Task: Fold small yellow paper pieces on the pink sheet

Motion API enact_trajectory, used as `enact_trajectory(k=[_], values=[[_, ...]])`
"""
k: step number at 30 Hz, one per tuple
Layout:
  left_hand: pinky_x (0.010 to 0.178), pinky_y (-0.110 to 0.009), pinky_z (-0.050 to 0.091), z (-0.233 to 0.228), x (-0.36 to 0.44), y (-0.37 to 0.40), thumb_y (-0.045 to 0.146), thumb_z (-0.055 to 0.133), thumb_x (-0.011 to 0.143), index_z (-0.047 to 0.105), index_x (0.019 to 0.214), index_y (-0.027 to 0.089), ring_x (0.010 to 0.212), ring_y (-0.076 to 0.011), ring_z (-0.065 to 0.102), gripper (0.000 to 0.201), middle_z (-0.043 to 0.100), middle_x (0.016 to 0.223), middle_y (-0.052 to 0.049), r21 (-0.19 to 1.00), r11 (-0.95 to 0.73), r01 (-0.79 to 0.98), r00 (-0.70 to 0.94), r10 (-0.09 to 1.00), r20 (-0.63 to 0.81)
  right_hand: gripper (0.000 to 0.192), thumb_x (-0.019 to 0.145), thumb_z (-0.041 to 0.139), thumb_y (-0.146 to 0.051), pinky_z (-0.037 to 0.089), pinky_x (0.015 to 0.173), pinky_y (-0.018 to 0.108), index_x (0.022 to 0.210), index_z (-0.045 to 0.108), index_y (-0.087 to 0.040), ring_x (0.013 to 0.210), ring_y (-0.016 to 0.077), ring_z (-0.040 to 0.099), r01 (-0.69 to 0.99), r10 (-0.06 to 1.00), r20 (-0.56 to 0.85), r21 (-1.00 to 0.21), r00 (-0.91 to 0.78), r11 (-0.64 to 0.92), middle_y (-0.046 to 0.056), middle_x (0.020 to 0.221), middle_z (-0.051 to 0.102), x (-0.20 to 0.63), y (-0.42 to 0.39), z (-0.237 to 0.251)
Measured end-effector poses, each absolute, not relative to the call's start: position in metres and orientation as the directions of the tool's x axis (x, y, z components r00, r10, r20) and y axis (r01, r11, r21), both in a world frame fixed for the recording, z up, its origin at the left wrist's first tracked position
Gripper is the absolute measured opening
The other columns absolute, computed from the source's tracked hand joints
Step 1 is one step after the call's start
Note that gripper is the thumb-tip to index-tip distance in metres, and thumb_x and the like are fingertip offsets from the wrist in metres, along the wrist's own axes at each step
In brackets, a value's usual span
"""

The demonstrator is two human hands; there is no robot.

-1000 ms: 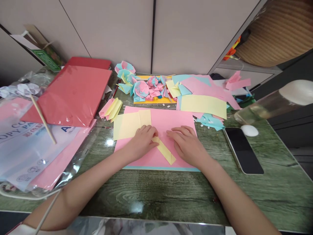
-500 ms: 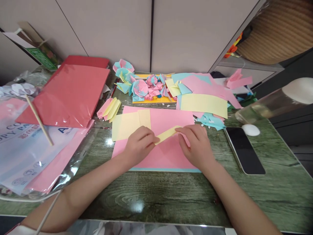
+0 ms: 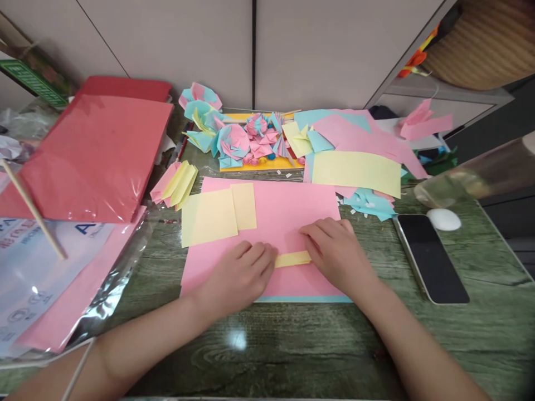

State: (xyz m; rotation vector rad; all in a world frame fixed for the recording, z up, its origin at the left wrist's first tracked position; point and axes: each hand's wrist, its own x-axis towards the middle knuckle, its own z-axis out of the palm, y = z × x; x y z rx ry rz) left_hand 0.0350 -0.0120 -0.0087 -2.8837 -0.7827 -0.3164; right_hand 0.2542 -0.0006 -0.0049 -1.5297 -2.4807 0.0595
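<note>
I'm pressing the folded yellow strip [image 3: 292,259] flat between my left hand [image 3: 238,275] and right hand [image 3: 336,253], fingertips pinning each end onto the pink sheet [image 3: 284,209] beneath, risking a skewed crease if either slips.

green wood-grain table [image 3: 292,345] | pink sheet [image 3: 288,209] | phone [image 3: 430,259] | red paper pack [image 3: 92,153]
</note>
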Motion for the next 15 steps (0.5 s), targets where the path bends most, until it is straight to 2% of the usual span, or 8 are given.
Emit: enact_trajectory(k=[2,6,9,12,15], values=[[0.060,-0.034,0.041,-0.009,0.034,-0.013,0.005,0.043,0.084,0.056,0.104,0.003,0.074,-0.0203,0.052,0.025,0.060,0.091,-0.012,-0.097,-0.865,0.492,0.854,0.457,0.246,0.015,0.084,0.045,-0.014,0.031,0.072,0.033,0.090,0.059,-0.018,0.080,0.0173,0.053,0.875,0.888,0.158,-0.167,-0.431,0.455,0.002,0.079,0.059,0.253,-0.001,-0.006],[0.056,-0.032,0.041,-0.009,0.031,-0.009,0.006,0.046,0.084,0.055,0.103,0.003,0.065,-0.0165,0.051,0.022,0.060,0.076,-0.006,-0.127,-0.884,0.451,0.852,0.383,0.356,0.015,0.086,0.043,-0.018,0.033,0.071,0.031,0.091,0.058,-0.019,0.077,0.0169,0.053,0.879,0.906,0.166,-0.227,-0.390,0.420,0.002,0.077,0.058,0.253,-0.003,-0.002],[0.056,-0.031,0.041,-0.008,0.031,-0.008,0.005,0.049,0.081,0.058,0.094,0.006,0.062,-0.0152,0.051,0.016,0.059,0.072,-0.004,-0.119,-0.897,0.427,0.846,0.349,0.404,0.010,0.085,0.047,-0.024,0.034,0.064,0.028,0.092,0.054,-0.022,0.067,0.0149,0.050,0.882,0.940,0.022,-0.340,-0.340,0.327,-0.002,0.067,0.055,0.253,-0.003,0.003],[0.060,-0.032,0.044,-0.008,0.031,-0.009,0.005,0.049,0.082,0.059,0.088,0.008,0.069,-0.0168,0.055,0.012,0.061,0.076,-0.005,-0.072,-0.914,0.399,0.851,0.340,0.401,0.005,0.082,0.053,-0.026,0.033,0.057,0.025,0.084,0.050,-0.023,0.062,0.0124,0.048,0.852,0.914,-0.183,-0.462,-0.363,0.246,-0.005,0.064,0.053,0.256,-0.001,0.006],[0.063,-0.033,0.045,-0.010,0.031,-0.011,0.006,0.048,0.083,0.059,0.090,0.008,0.075,-0.0180,0.056,0.013,0.062,0.080,-0.007,-0.016,-0.930,0.366,0.867,0.335,0.368,0.010,0.080,0.056,-0.023,0.033,0.059,0.024,0.075,0.047,-0.022,0.066,0.0115,0.047,0.814,0.892,-0.219,-0.533,-0.395,0.229,-0.004,0.069,0.053,0.260,0.005,0.006]])
